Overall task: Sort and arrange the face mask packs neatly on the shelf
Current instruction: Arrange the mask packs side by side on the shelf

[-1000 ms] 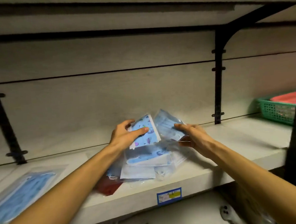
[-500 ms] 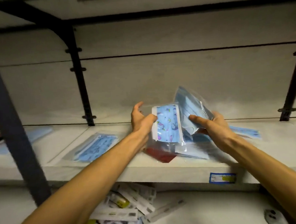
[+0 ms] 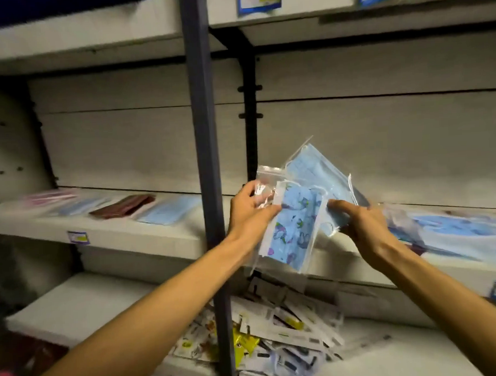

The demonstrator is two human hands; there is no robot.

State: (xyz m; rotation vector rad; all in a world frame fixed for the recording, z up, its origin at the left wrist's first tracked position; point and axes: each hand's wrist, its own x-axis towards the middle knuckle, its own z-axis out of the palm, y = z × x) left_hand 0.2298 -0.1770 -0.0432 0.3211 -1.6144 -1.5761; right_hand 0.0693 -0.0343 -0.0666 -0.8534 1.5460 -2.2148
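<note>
My left hand pinches a clear pack of blue patterned masks by its left edge, lifted in front of the shelf. Just to the right, my right hand grips a pack of plain light-blue masks that stands tilted behind the patterned one. Laid out in a row on the left part of the shelf are a pink pack, a pale blue pack, a dark red pack and a blue pack. More blue packs lie heaped at the right.
A dark upright post stands in front of the shelf, just left of my left hand. The lower shelf holds a jumble of small carded items. Blue price labels sit on the shelf edges.
Both hands have lifted the two packs off the shelf pile and carried them left. The view has swung left, bringing the post and the row of sorted packs into sight.
</note>
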